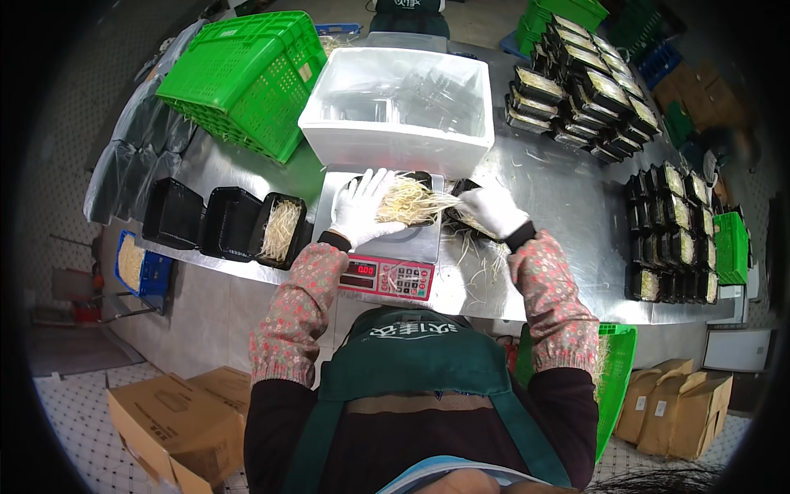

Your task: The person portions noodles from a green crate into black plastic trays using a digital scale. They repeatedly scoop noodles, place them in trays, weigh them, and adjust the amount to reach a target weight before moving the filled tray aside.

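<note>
My left hand, in a white glove, lies with spread fingers on the left part of a heap of bean sprouts in a black plastic tray. That tray rests on the steel pan of a red-framed digital scale. My right hand, also gloved, pinches a strand bundle of sprouts at the heap's right side. Under and beside it is another black tray, partly hidden, with sprouts in it. Loose sprouts lie on the metal table below that hand.
A white foam box with clear plastic lids stands behind the scale, a green crate to its left. Black trays, one filled, line the left front. Stacks of filled trays stand at the right. Cardboard boxes are on the floor.
</note>
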Demonstrator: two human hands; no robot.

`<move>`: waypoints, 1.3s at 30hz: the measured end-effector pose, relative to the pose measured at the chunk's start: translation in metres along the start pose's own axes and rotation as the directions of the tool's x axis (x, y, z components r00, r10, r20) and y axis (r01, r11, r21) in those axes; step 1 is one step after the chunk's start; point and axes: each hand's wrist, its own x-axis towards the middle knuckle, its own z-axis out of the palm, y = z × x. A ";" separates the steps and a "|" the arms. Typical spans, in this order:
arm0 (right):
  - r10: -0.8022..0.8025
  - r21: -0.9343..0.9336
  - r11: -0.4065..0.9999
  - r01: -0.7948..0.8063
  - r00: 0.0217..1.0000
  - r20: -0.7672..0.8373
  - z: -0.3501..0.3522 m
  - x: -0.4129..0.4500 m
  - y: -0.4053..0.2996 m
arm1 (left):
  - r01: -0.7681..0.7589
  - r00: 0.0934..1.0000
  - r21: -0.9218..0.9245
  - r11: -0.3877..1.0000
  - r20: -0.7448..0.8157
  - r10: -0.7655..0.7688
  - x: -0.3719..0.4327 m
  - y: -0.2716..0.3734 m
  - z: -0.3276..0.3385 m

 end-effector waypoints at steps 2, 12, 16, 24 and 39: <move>0.031 0.039 0.999 -0.028 0.997 -0.076 -0.003 -0.020 0.022 | 0.011 1.000 -0.105 0.994 -0.018 -0.013 -0.006 -0.004 -0.018; 0.192 0.036 0.981 -0.193 0.981 0.024 0.017 -0.028 0.026 | 0.173 0.984 -0.266 0.948 0.076 -0.158 -0.068 -0.073 -0.050; 0.175 0.191 0.960 -0.206 0.970 0.169 0.014 0.021 -0.037 | -0.047 0.994 -0.113 0.993 -0.107 0.035 -0.023 -0.048 -0.039; 0.060 0.048 0.996 -0.070 0.980 0.191 0.044 0.032 -0.040 | -0.114 0.992 -0.177 0.978 -0.079 0.101 0.014 0.014 0.025; 0.208 -0.015 0.978 -0.208 0.978 0.026 0.000 -0.021 0.021 | 0.150 0.943 -0.609 0.779 -0.149 -0.298 -0.052 -0.039 -0.003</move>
